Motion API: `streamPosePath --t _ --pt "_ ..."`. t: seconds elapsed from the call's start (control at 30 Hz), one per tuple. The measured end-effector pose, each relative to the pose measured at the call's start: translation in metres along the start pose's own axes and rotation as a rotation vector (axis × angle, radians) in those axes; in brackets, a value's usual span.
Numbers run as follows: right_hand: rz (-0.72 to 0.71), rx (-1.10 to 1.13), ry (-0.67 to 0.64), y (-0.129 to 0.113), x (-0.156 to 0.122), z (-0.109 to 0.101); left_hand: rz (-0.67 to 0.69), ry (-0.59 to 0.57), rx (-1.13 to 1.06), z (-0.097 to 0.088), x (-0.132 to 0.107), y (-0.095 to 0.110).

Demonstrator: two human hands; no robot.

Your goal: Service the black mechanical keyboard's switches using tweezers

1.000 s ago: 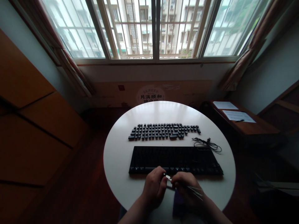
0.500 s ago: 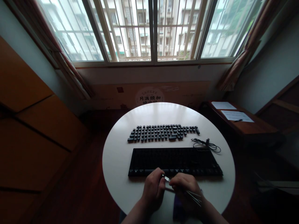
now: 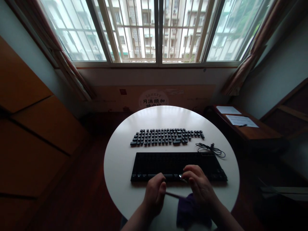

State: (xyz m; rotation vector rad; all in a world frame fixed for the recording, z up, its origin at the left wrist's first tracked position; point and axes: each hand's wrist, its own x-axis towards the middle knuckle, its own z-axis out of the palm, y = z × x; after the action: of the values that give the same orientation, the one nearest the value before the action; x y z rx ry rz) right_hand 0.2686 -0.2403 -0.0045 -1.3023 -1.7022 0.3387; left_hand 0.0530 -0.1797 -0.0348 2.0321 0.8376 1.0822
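My left hand point(image 3: 155, 194) is closed in a fist just in front of the black keyboard point(image 3: 166, 163). A thin dark stick point(image 3: 175, 194) juts out of it to the right; the rest of the stick is hidden in the fist. My right hand point(image 3: 198, 183) is over the keyboard's front edge, fingers curled and pinched. At its fingertips shows a small shiny piece point(image 3: 182, 177), too small to name. Under the right wrist lies a purple cloth point(image 3: 189, 211). Behind the keyboard, loose black keycaps point(image 3: 156, 137) are laid out in rows.
A coiled black cable point(image 3: 211, 149) lies at the right behind the keyboard. Everything stands on a round white table point(image 3: 115, 160). Further right, a low wooden table point(image 3: 260, 133) carries paper sheets point(image 3: 240, 121) and a pen point(image 3: 242, 125). A barred window is ahead.
My right hand has moved away from the left hand, forward onto the keyboard's front edge. The thin pale wires seen by it no longer show. The left hand stays closed, nearly in place.
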Motion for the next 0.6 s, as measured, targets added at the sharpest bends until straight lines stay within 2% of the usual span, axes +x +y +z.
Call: streamPosePath --t 0.2,0.33,0.6 --pt "-0.066 0.049 -0.184 -0.003 -0.007 0.023 0.099 -0.112 0.012 0.002 -0.001 0.004" --pt "-0.113 0.027 -0.157 -0.006 -0.009 0.03 0.13 -0.129 0.01 0.002 -0.002 0.001" --pt "-0.057 0.095 -0.171 -0.01 -0.008 0.028 0.123 -0.154 -0.015 0.003 -0.003 0.003"
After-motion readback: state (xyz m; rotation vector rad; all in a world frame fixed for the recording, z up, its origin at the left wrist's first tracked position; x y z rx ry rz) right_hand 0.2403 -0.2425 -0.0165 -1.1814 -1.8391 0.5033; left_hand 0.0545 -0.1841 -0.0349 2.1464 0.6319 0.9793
